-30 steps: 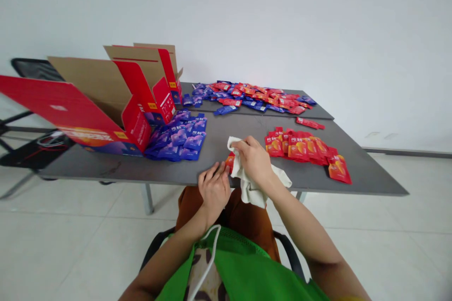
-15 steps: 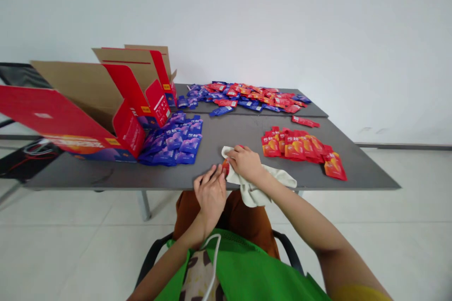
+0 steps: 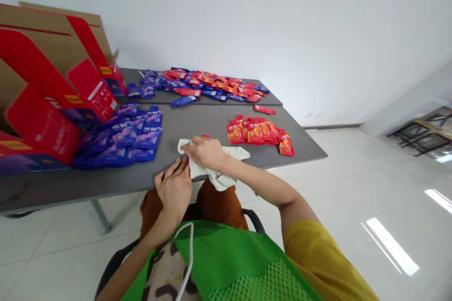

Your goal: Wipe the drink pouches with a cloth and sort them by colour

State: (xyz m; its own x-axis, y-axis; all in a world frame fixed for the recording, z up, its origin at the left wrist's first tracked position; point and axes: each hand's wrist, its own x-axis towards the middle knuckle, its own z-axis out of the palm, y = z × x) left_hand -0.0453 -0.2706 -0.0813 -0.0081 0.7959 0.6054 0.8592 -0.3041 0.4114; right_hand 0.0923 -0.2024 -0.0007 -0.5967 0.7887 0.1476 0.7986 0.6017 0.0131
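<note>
A white cloth lies bunched at the table's front edge and hangs over it. My right hand presses down on the cloth, fingers bent and gripping it. Under both hands lies a red pouch, mostly hidden; a red edge shows beside my left fingertips and another bit above my right hand. My left hand holds the pouch's near left end against the table edge, its fingers bent. To the right, several red pouches overlap in a row. On the left, many purple pouches lie in overlapping rows.
Open red cartons with brown flaps stand at the left. A mixed heap of red and purple pouches lies along the back of the grey table. A single red pouch lies near the right edge. A wall stands behind.
The view has swung to the right, so the table and cartons sit further left. My right hand remains on the cloth and my left hand at the pouch, with little visible movement on the table.
</note>
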